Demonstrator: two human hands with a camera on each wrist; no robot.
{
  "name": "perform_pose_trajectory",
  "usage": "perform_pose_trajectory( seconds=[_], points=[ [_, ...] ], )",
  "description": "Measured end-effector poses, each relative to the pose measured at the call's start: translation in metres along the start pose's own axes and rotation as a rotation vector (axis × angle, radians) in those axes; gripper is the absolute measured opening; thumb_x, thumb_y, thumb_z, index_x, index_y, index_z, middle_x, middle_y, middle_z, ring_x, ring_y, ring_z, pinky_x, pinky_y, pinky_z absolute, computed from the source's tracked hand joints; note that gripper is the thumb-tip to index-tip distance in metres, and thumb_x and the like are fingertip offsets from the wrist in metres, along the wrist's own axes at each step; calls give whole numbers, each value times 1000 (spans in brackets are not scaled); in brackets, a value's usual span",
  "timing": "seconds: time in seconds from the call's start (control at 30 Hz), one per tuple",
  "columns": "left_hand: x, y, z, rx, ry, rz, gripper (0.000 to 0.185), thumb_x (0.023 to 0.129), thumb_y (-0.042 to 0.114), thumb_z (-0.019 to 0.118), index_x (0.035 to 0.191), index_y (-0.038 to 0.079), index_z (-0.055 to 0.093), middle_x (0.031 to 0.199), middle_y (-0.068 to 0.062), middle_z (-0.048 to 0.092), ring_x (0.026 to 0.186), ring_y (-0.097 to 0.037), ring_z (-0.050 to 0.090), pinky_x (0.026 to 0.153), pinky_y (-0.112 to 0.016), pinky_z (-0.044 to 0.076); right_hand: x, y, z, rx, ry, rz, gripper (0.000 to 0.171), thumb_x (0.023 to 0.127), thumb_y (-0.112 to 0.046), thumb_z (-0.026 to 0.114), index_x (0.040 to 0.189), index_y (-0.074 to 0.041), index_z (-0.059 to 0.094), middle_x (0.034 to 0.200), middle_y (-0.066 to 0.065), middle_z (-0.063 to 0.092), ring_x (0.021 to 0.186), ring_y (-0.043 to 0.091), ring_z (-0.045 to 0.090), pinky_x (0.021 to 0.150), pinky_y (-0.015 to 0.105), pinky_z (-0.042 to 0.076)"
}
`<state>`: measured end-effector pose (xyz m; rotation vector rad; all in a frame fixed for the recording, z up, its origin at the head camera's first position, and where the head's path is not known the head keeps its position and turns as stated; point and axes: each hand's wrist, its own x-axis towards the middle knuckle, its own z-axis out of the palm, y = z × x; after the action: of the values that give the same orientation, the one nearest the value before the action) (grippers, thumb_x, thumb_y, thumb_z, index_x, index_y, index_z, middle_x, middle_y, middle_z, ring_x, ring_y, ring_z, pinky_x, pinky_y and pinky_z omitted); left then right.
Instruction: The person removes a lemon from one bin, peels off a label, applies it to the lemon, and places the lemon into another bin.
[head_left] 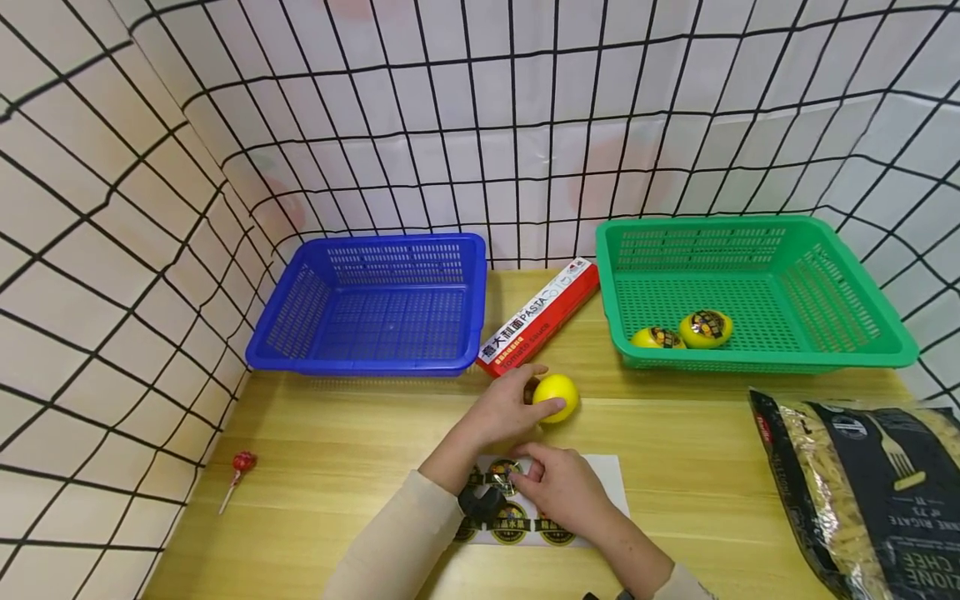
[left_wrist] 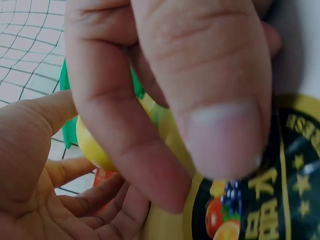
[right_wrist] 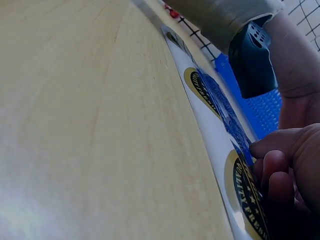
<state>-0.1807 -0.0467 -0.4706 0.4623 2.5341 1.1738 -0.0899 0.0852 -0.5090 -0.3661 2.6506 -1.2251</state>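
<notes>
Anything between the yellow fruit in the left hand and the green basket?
Nothing visible. The left hand holds the yellow fruit on the table just left of the green basket. The tabletop between them is bare. The pasta box lies behind that line; the only obstacle is the basket's own front wall.

Bright, even light fills the head view — shadows are soft and short, one lying just beneath the yellow ball (head_left: 557,397) on the wooden table (head_left: 337,433). The netted walls (head_left: 112,208) bow outward at the left and right edges, a wide-lens distortion. In the left wrist view the near fingers (left_wrist: 210,100) are blurred and dim. The right wrist view — sharp only on the sticker sheet (right_wrist: 210,115) — shows pale glare on the near tabletop.
</notes>
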Motion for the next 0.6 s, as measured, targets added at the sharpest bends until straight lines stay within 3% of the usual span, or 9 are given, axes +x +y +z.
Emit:
perform_pose_trajectory(
  seconds=[0.27,0.6],
  points=[
    [-4,-3,-3,23,6,18,55,95,44,71,138,13,58,112,-1,70,99,-12,63,91,-29,53,1,0,0,28,-17,17,21,93,-23,74,113,-18,72,61,-15,58,43,5,53,44,22,40],
    [-11,-6,-10,-16,-25,4,59,96,45,69,143,14,54,125,-8,71,111,-18,69,99,-37,55,1,0,1,38,-10,26,20,93,-26,74,112,-18,72,61,-14,58,42,6,53,43,22,39]
  ],
)
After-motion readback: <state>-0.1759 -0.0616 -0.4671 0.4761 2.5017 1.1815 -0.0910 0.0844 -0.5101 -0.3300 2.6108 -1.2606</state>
